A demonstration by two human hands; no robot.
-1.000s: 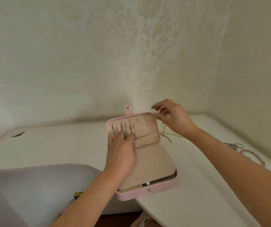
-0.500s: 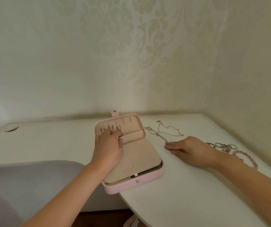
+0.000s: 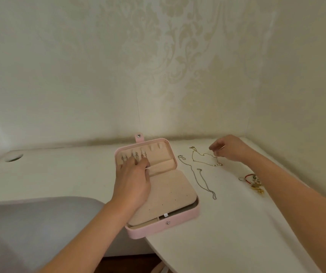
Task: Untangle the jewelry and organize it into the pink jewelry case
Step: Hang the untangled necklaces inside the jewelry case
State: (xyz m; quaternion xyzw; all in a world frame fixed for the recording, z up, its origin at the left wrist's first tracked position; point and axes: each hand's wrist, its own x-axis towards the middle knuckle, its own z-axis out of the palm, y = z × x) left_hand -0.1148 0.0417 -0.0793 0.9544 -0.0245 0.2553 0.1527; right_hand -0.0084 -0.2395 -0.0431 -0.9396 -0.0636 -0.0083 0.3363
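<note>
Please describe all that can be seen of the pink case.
The case is small, rectangular, round-cornered, pink leather-like outside, beige soft lining inside. It lies open on the white table, near corner seemingly past the edge. A snap tab tops the raised lid, where small jewelry hangs in a row. The left hand rests on the lid's lining.

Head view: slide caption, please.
Left hand rests on the open pink jewelry case; right hand is at a gold necklace on the table.
</note>
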